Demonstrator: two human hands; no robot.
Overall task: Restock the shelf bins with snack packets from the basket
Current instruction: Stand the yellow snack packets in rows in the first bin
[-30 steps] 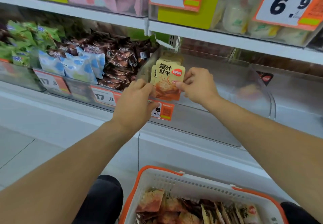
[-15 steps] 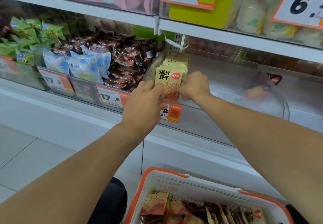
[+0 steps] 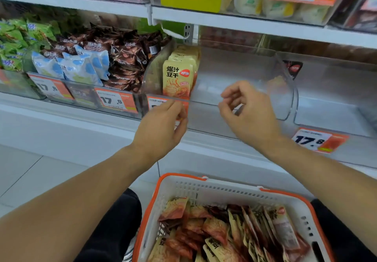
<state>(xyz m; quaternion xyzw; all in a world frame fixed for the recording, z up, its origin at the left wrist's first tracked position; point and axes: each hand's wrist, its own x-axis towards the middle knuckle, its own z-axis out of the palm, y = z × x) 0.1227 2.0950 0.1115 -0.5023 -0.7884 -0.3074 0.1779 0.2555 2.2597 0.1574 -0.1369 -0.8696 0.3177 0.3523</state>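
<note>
A row of yellow snack packets point(image 3: 177, 78) is standing upright at the left end of a clear shelf bin point(image 3: 240, 73), the front packet leaning against the bin's front wall; the rest of this bin is showing its bare floor. The left hand point(image 3: 161, 127) is hovering just below the front packet, in front of the bin's price label point(image 3: 157, 103), with fingers loosely curled and gripping nothing. The right hand point(image 3: 248, 114) is hanging in front of the bin's middle, thumb and fingers bent but apart, holding nothing. A white basket point(image 3: 204, 188) with an orange rim is sitting below both forearms, holding a heap of further snack packets point(image 3: 220, 233). Brown packets point(image 3: 126, 57), blue-and-white packets point(image 3: 81, 67) and green packets point(image 3: 14, 41) are filling the neighbouring bin to the left, above tags point(image 3: 115, 101) reading 17.8.
</note>
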